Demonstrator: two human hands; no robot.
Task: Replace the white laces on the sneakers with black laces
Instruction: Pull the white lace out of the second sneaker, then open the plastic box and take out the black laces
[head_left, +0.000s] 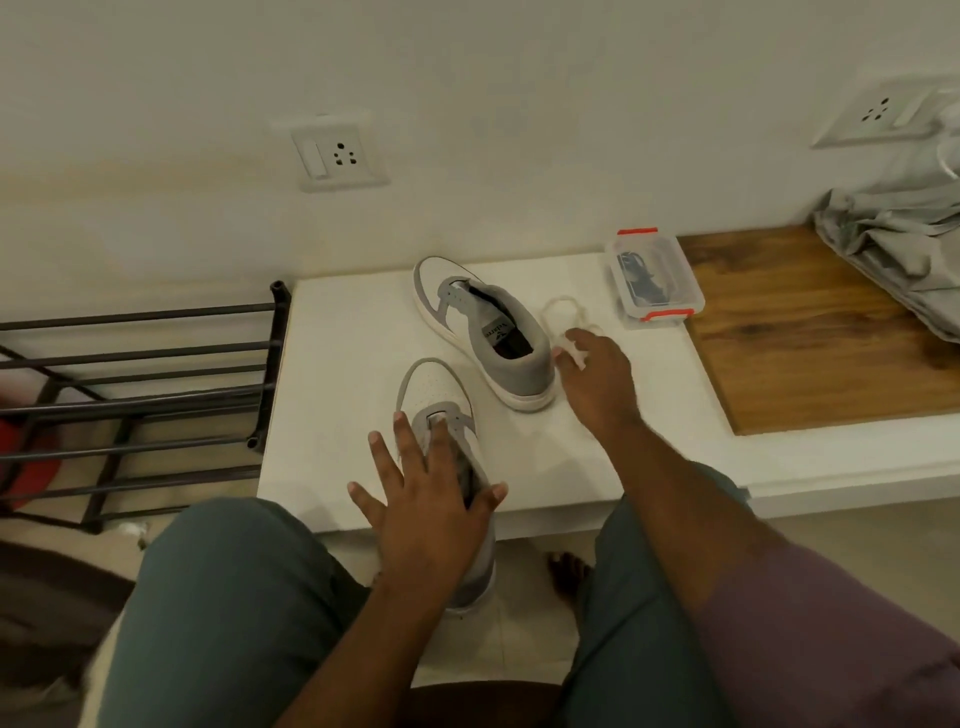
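Two unlaced sneakers on a white bench, one hand on a shoe and one on a white lace.

Head view: the near sneaker (441, 415) lies on the white bench (353, 364) with its heel past the bench's front edge; the left hand (431, 499) rests on it, fingers spread flat over the tongue and side. The far sneaker (483, 332) sits beyond the near sneaker, toward the wall, with no lace in its eyelets. Just right of the far sneaker, the right hand (592, 379) pinches a loose white lace (563, 317) lying in loops on the bench. Further right of the far sneaker stands a clear box (654, 280) with red clips, dark laces inside, beside a wooden board (810, 332).
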